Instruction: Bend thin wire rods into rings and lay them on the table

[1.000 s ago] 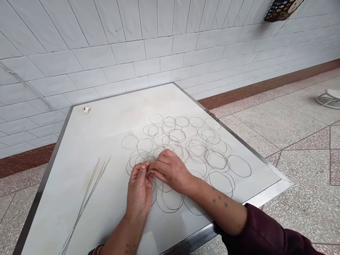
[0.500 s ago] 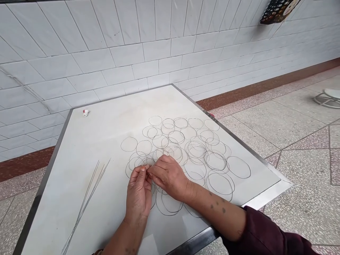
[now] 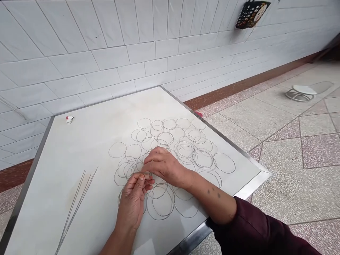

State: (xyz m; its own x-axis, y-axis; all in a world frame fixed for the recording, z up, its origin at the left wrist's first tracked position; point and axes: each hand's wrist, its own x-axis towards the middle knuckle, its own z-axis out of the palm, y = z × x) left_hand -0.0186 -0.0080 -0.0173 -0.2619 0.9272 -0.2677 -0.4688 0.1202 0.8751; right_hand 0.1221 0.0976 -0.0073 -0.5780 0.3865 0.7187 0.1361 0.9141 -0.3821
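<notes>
Many thin wire rings (image 3: 224, 163) lie spread and overlapping over the middle and right of the white table (image 3: 106, 106). Over their near part my left hand (image 3: 134, 198) pinches thumb against forefinger on a thin wire, most of which cannot be made out. My right hand (image 3: 166, 168) is just above and beside those fingertips, its fingers bent together; whatever they hold is hidden. Several straight wires (image 3: 75, 209) form a loose bundle on the table to the left of my hands.
A small red and white object (image 3: 69, 119) sits near the table's far left corner. A patterned bag (image 3: 252, 15) hangs on the tiled wall. On the floor at right stands a low round stool (image 3: 301, 92). The metal table edge (image 3: 228, 138) runs along the right.
The view has turned right, so table and rings appear further left. My right hand's fingers have lifted slightly away from my left fingertips.
</notes>
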